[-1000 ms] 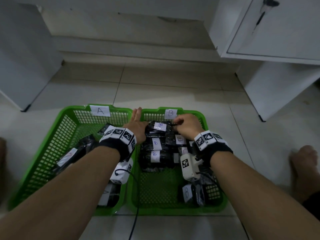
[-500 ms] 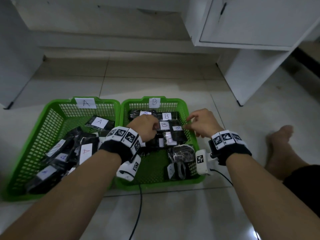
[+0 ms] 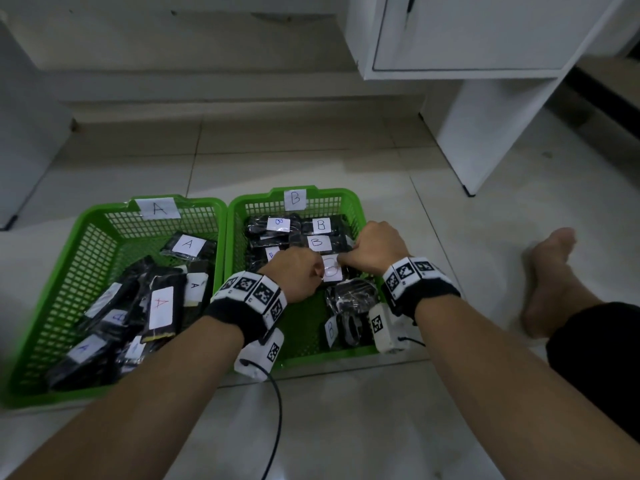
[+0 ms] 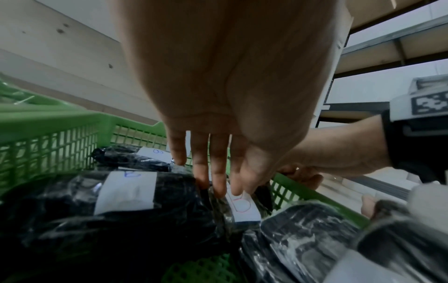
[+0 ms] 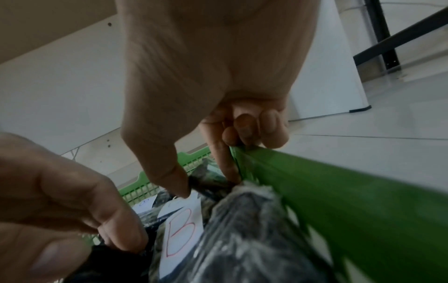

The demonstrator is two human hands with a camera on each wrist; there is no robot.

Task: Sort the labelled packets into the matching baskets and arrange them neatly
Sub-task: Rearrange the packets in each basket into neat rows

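Note:
Two green baskets stand side by side on the floor: basket A [image 3: 104, 216] on the left, basket B [image 3: 346, 195] on the right. Both hands reach into basket B [image 4: 60, 116] and meet at a black packet with a red B label [image 3: 331, 271]. My left hand [image 3: 298, 275] holds that packet's left end, fingertips [image 4: 218, 187] on its wrap beside the label [image 4: 242, 206]. My right hand [image 3: 374, 251] pinches the right end between thumb and forefinger [image 5: 211, 183], by the basket wall [image 5: 339, 181]. Neat B packets [image 3: 320, 225] fill the back rows.
Basket A holds a loose heap of A packets [image 3: 161, 306]. Two untidy packets [image 3: 349, 296] lie at the front right of basket B. A white cabinet [image 3: 485, 116] stands back right. A bare foot [image 3: 550, 271] rests right of the baskets. A black cable [image 3: 277, 410] trails across the floor.
Both hands have drawn back from the far rows of basket B and closed in on the red-B packet. The head view has swung, showing more of basket A.

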